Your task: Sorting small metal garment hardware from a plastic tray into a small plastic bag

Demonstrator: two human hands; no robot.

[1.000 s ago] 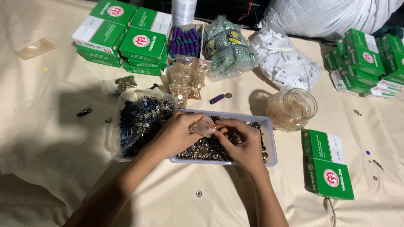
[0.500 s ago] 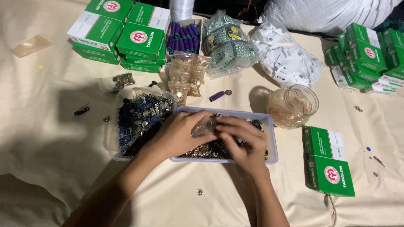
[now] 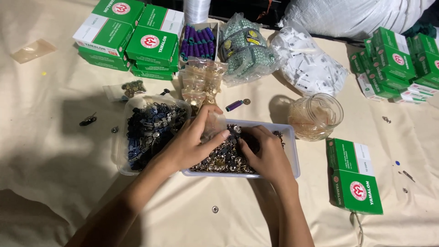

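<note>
Over the white tray (image 3: pixel 292 151), left hand (image 3: pixel 190 144) pinches a small clear bag (image 3: pixel 214 124); right hand (image 3: pixel 267 153) fingers, buried among metal buttons (image 3: pixel 219 161), possibly closed.

- Small bag (image 3: pixel 211 124) in the left hand (image 3: pixel 192 145): thin clear plastic, crinkled.
- Snap buttons (image 3: pixel 219 160) under the right hand (image 3: pixel 267 153): shiny brass-coloured metal.
- Tray (image 3: pixel 292 158): smooth translucent plastic.
- Jar (image 3: pixel 315 116) at two o'clock: clear, glossy.
- Table cover (image 3: pixel 55 151): matt cream cloth, creased.
- Boxes (image 3: pixel 354 180) at four o'clock: smooth green-and-white cardboard.
</note>
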